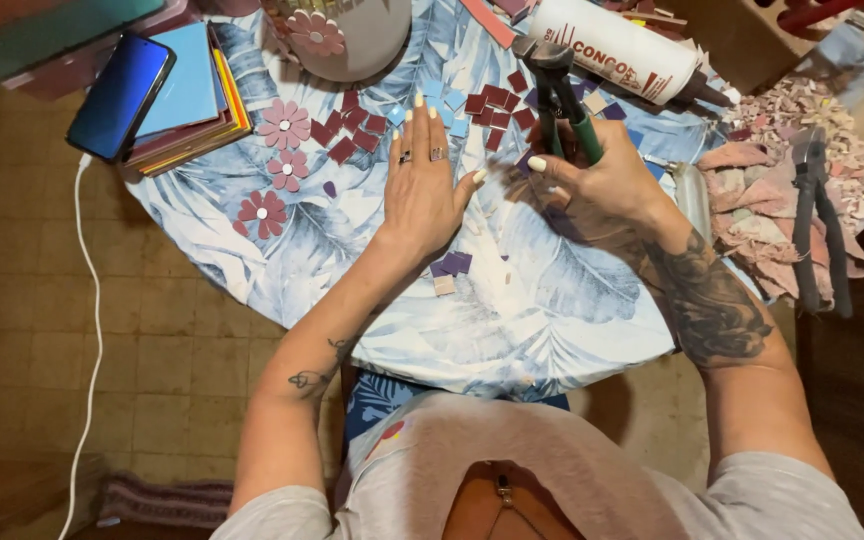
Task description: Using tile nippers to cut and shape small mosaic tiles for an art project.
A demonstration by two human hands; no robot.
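Gripping green-handled tile nippers [562, 100] in the right hand [607, 185], fist clamped round the handles, long axis running up-and-away, jaws pointing at the white tube [617, 48]. Left hand [422, 185] lies flat, fingers spread, on the leaf-print tablecloth [512, 310], hands apart. Bare cloth toward the near edge; maroon tile pieces [357, 130] crowd beyond.

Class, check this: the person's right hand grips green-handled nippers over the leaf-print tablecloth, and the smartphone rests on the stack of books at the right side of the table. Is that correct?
Not quite. The right hand does grip the green-handled nippers over the leaf-print tablecloth, but the smartphone rests on the stack of books at the left side of the table, as the head view shows.
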